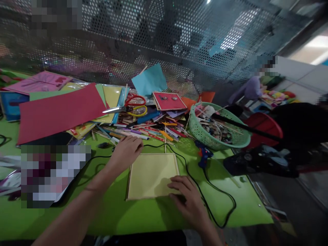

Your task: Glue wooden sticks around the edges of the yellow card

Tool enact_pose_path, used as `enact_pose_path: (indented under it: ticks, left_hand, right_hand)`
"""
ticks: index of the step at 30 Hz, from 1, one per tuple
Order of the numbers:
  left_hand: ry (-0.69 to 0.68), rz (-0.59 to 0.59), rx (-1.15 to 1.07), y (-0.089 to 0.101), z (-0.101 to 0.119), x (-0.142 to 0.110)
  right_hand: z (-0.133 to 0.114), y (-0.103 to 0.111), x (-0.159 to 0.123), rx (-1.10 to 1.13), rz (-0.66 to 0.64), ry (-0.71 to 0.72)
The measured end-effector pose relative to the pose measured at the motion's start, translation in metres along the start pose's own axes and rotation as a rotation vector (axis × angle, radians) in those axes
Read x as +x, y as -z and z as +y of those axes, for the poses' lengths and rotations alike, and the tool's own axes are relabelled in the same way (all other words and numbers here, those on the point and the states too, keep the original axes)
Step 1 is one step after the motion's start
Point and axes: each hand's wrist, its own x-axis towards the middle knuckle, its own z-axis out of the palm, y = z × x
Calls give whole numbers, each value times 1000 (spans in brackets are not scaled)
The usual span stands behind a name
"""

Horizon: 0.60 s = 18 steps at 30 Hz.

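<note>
A pale yellow sheet (151, 176) edged with thin wooden sticks lies flat on the green table in front of me. My right hand (188, 198) rests at its lower right edge, fingers apart, fingertips on the sheet and frame. Beyond the sheet's top left corner, my left hand (128, 150) is at the near side of the pile of pens and sticks. Its fingers are curled downward, and what they hold, if anything, is hidden. A marker (135, 134) lies just past those fingers. To the right of the sheet sits a blue glue gun (204, 153) with a black cord.
Red-handled scissors (125, 106), red paper (61, 111) and a small red framed panel (169, 101) lie at the back. A green basket (220, 143) stands at the right. A blurred-out flat object (56, 174) lies left. A perforated metal screen (166, 44) rises behind. Another person (248, 89) is far right.
</note>
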Motion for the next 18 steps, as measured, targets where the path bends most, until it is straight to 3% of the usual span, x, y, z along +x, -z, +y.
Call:
enact_pose_path:
  ticks: [4,7,11,18]
  left_hand:
    - [24,76,-125,-3,-2,5]
    - [44,100,-228,-3,5,24]
    - [61,127,-252,2,17,79]
    - [44,116,-13,-5,34,184]
  right_hand:
    - [-1,-1,0,37,41,-5]
    - [-1,-1,-2,69,43,-23]
    - [-1,-1,-4,117,40,-24]
    - [-3,-1,-6,147,62,-33]
